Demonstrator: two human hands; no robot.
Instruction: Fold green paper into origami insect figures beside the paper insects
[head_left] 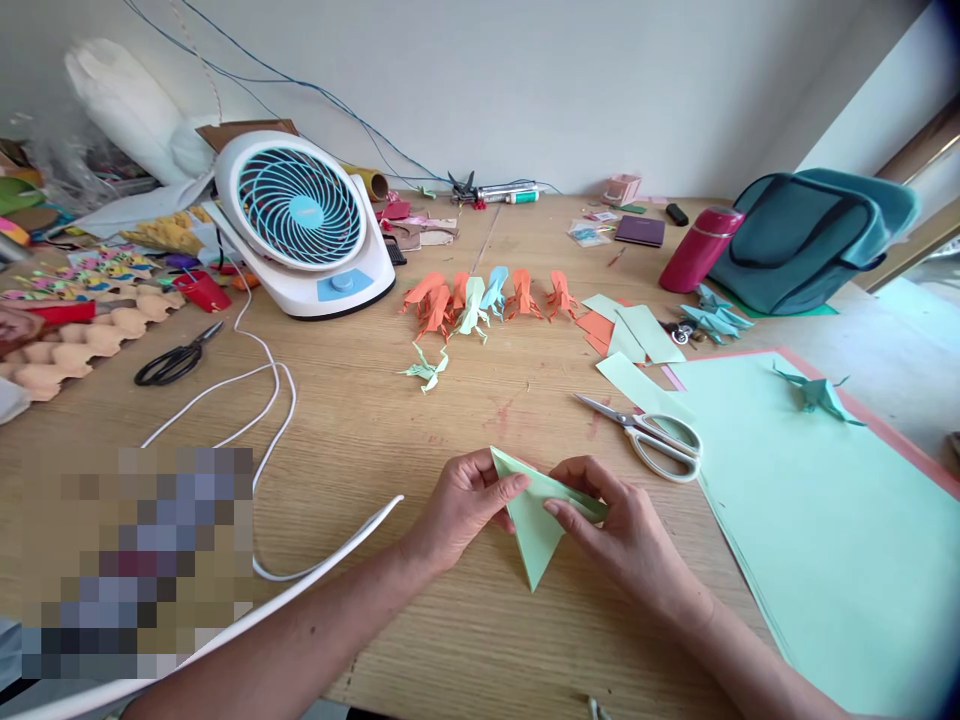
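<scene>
A light green paper, folded into a pointed kite shape, lies near the front of the wooden table, its tip toward me. My left hand pinches its upper left corner, thumb on top. My right hand presses and grips the folded right edge with closed fingers. Both hands hold the same paper just above the table.
White-handled scissors lie right of the hands, beside a stack of green sheets. A row of orange, green and blue origami figures sits mid-table. A fan, black scissors, a white cable, a red bottle and a teal bag stand farther back.
</scene>
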